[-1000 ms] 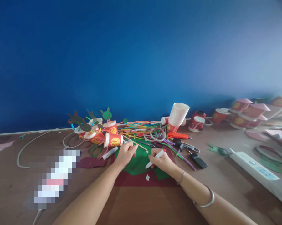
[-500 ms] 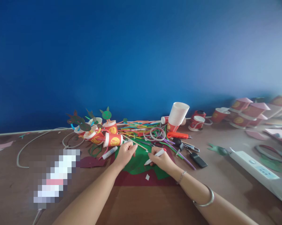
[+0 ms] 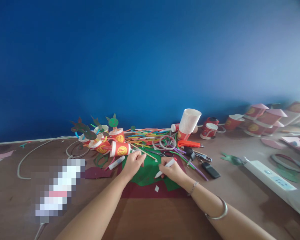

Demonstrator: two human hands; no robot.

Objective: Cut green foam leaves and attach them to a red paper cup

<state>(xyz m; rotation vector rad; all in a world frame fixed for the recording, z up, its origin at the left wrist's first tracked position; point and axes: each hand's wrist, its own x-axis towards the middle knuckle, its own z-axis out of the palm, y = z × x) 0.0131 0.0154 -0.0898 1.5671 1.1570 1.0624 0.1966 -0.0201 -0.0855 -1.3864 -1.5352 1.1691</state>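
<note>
My right hand (image 3: pixel 170 169) is closed around a white marker (image 3: pixel 161 173) with a red end, its tip pointing down and left at a green paper sheet (image 3: pixel 146 175). On the left part of that sheet rests my left hand (image 3: pixel 134 163), fingers curled in; whether anything is inside them is hidden. Under the green sheet lies a dark red sheet (image 3: pixel 153 193). A small white paper scrap (image 3: pixel 156 188) sits on the red sheet. Between my hands, a thin wooden stick (image 3: pixel 150 156) and dark-handled scissors (image 3: pixel 167 154) lie just beyond the green paper.
Red paper cups (image 3: pixel 120 149) with green paper figures stand left. Behind are coloured pipe cleaners (image 3: pixel 145 135) and a cup stack (image 3: pixel 189 121). An orange cutter (image 3: pixel 189 143), keys with a black fob (image 3: pixel 211 170), a glue tube (image 3: pixel 116 163) and a power strip (image 3: pixel 269 176) lie around.
My right hand and the marker tip have shifted very slightly to the right and down over the green paper. My left hand has stayed in place.
</note>
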